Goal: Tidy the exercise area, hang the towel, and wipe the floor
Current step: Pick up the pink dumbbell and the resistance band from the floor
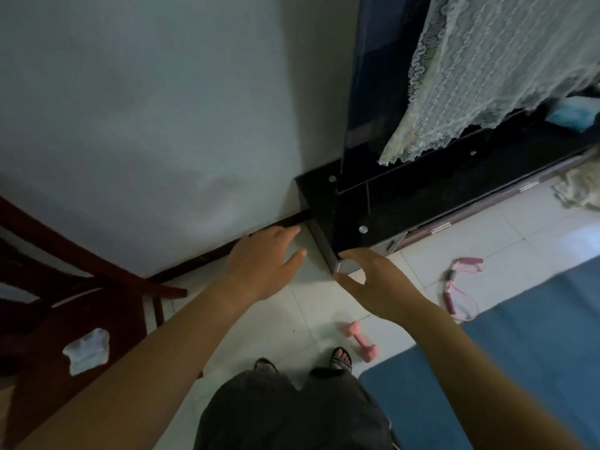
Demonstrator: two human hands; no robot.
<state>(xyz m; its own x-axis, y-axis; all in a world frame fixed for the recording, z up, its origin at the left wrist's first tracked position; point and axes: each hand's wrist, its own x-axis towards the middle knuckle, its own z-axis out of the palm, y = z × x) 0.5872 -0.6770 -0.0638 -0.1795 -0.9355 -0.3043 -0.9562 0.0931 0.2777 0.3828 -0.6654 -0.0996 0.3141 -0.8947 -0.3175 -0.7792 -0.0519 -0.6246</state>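
both hands out and empty above the tiled floor

the left hand point(264, 263) reaches forward with its fingers straight and a little spread, holding nothing. it hovers in front of the dark skirting where the wall meets the floor point(302, 306). the right hand point(376, 280) is stretched out too, with fingers and thumb wide apart and nothing in them. in this view its thumb and forefinger frame the near corner of the low black cabinet point(406, 206); whether it touches that corner i cannot tell.

a pink dumbbell point(363, 340) lies on the tiles just ahead of a sandalled foot point(341, 358), near the edge of the blue mat point(519, 352). a pink resistance band point(450, 302) lies on the floor between the cabinet and the mat. a pale crumpled cloth point(581, 190) sits at the right edge by the cabinet's front; i cannot tell if it is the towel. a dark wooden chair point(65, 287) stands at the left by the wall, with a small white rag point(86, 350) on its seat.
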